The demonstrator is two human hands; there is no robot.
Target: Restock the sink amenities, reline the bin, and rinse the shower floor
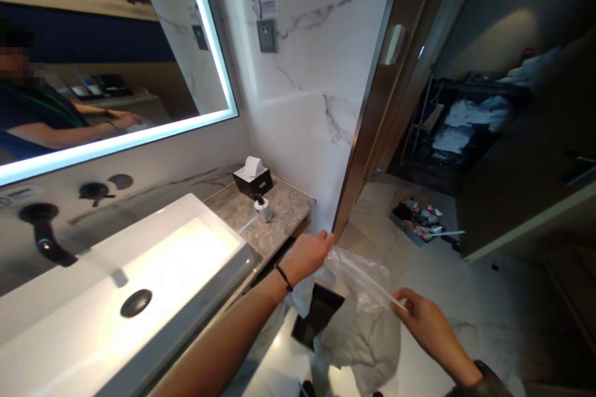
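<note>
My left hand [311,254] pinches the upper edge of a clear plastic bag [363,316]. A black band sits on that wrist. My right hand [426,319] grips the opposite edge of the same bag, so the rim is stretched between both hands. The bag hangs down over a black waste bin [316,316] on the floor beside the vanity and partly hides it.
A white basin [153,273] with a black wall tap [44,236] lies to the left. On the stone counter [288,205] stand a black tissue box [254,178] and a small white bottle [263,209]. A door frame [367,118] rises ahead, with a tray of small items [421,220] on the floor beyond.
</note>
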